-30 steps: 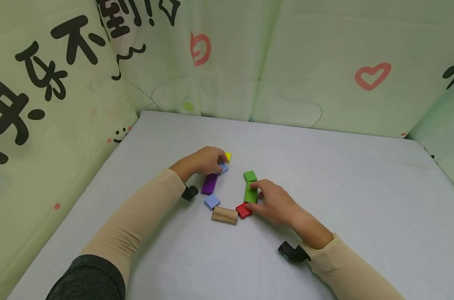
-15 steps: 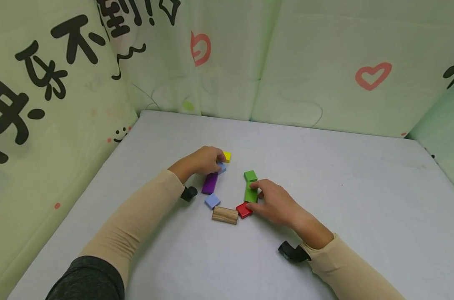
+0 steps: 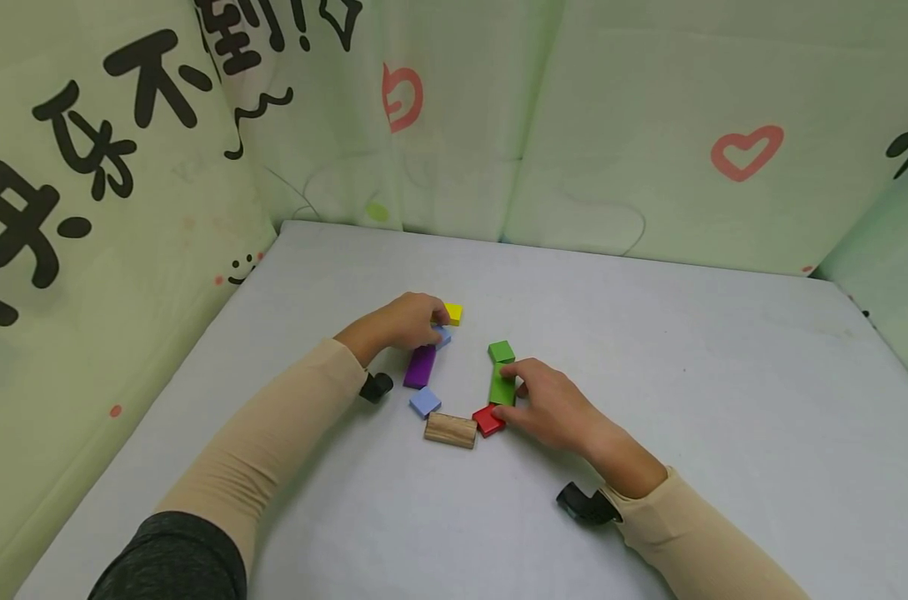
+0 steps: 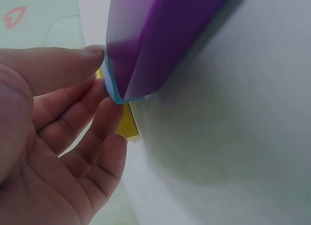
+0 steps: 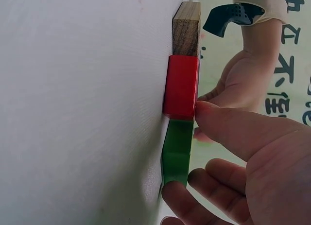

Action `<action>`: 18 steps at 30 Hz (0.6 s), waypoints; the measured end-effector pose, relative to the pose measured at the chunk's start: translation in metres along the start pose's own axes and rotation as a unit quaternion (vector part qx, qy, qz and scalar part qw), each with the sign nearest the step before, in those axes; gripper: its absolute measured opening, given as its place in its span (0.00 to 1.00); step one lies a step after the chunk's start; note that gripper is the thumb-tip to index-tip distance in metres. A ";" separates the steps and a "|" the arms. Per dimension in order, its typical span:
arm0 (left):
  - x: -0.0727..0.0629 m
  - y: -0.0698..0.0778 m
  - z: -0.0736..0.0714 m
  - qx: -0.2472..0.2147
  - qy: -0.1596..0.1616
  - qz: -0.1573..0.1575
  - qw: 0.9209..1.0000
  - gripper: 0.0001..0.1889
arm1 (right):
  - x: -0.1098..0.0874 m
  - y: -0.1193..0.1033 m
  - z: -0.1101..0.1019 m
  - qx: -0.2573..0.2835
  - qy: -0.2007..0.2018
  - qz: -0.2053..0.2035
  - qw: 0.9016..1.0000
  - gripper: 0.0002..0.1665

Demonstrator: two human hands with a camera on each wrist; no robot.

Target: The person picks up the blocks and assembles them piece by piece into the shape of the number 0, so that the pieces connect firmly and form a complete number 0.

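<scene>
My left hand (image 3: 410, 322) pinches a light blue square block (image 3: 443, 336) between thumb and fingers. A purple block (image 3: 420, 367) meets it on the near side, and a yellow block (image 3: 454, 314) lies just beyond, partly behind the fingers. In the left wrist view the yellow block (image 4: 128, 123) shows below the fingertips. My right hand (image 3: 547, 404) rests at the other side of the row, its thumb tip on a red block (image 3: 487, 420) and its index finger on a long green block (image 3: 501, 386). Beyond that one sits a small green block (image 3: 501, 352).
A second light blue block (image 3: 425, 403) and a wood-grain block (image 3: 450, 431) complete the near side of the U-shaped row. The white tabletop (image 3: 694, 375) extends around them. Pale green printed curtains (image 3: 611, 108) stand at the back and sides.
The left hand has shifted slightly left with the light blue block, and more of the yellow block shows. The right hand and its blocks have stayed put.
</scene>
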State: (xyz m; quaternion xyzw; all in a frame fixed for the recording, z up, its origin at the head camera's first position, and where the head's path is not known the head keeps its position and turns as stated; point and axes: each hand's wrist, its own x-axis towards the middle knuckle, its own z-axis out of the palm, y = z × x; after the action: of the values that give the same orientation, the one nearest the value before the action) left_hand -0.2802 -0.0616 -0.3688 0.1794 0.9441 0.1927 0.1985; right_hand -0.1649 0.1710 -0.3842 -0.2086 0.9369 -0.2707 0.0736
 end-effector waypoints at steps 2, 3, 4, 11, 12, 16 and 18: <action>0.000 0.000 0.000 0.000 0.001 0.001 1.000 0.16 | 0.000 0.000 0.000 0.000 0.000 0.000 1.000 0.30; 0.000 0.000 0.000 -0.001 0.002 0.001 1.000 0.16 | 0.000 0.000 0.000 0.000 0.000 -0.001 1.000 0.30; 0.000 0.000 0.000 -0.001 0.002 0.001 1.000 0.16 | 0.000 0.000 0.000 -0.001 0.000 -0.001 1.000 0.30; -0.001 0.000 0.000 -0.004 0.002 -0.001 1.000 0.16 | 0.000 0.000 0.000 -0.001 0.000 -0.001 1.000 0.30; -0.001 0.000 0.000 -0.004 0.002 -0.001 1.000 0.16 | 0.000 0.000 0.000 -0.001 -0.001 0.000 1.000 0.30; -0.002 0.000 0.000 -0.005 0.002 0.000 1.000 0.16 | 0.000 0.000 0.000 -0.001 -0.004 0.004 1.000 0.30; -0.002 0.000 0.000 -0.006 0.003 0.001 1.000 0.16 | 0.000 -0.001 0.000 0.000 -0.005 0.005 1.000 0.30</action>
State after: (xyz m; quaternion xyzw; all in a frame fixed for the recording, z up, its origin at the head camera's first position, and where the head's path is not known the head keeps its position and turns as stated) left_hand -0.2787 -0.0625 -0.3680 0.1787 0.9432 0.1990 0.1970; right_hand -0.1647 0.1707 -0.3837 -0.2053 0.9377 -0.2690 0.0791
